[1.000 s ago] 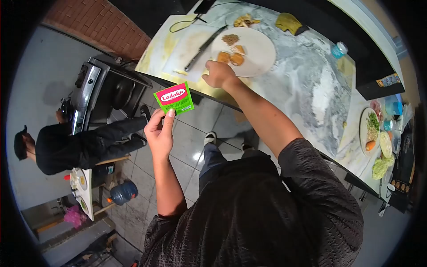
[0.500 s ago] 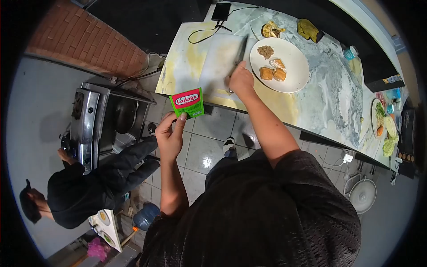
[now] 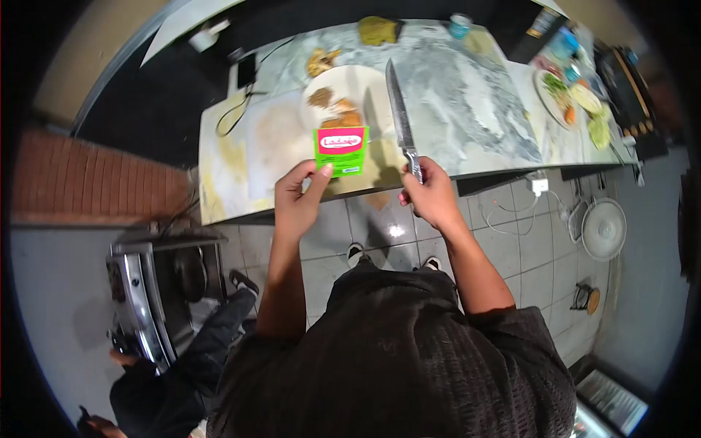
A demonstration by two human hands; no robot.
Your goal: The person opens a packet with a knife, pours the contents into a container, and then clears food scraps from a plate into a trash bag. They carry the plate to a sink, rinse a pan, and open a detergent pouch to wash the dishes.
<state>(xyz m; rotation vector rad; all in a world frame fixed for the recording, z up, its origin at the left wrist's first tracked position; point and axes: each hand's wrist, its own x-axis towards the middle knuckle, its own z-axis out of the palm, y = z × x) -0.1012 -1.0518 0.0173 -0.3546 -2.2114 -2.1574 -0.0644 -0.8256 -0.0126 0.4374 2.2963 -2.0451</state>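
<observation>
The marble bench carries a white plate. The right hand grasps the knife by its handle, the blade rising beyond the closed fingers towards the bench's far side. The left hand pinches the green-and-pink sachet at its lower left corner, thumb across the front, most of it extending above and right of the fingertips.
</observation>
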